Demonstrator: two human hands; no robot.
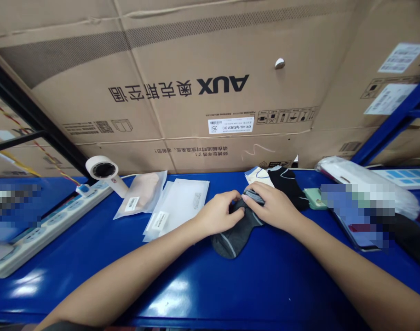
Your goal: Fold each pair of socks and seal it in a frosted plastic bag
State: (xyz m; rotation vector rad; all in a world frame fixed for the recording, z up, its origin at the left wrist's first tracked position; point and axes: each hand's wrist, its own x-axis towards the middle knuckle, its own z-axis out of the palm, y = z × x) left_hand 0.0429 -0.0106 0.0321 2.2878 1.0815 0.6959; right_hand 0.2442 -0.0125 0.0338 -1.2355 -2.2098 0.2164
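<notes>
Dark grey socks [235, 236] with light stripes lie on the blue table, toe end toward me. My left hand [221, 210] has its fingers curled onto the sock fabric near the cuff. With thumb and fingers, my right hand [270, 204] pinches a bunched, lighter grey part at the top. Both hands are closed on the same bundle and nearly touch each other. Just behind my right hand lie a white sock [259, 174] with a blue line and black socks [287, 186]. Whether the grey bundle is one sock or a pair I cannot tell.
Frosted plastic bags [184, 202] and a bag with a beige item [146, 191] lie to the left, near a white handheld fan [108, 172] and a power strip [54, 223]. At right are a phone [356, 225], a green case [315, 198] and a white wrapped package [365, 184]. Cardboard [182, 55] stands behind.
</notes>
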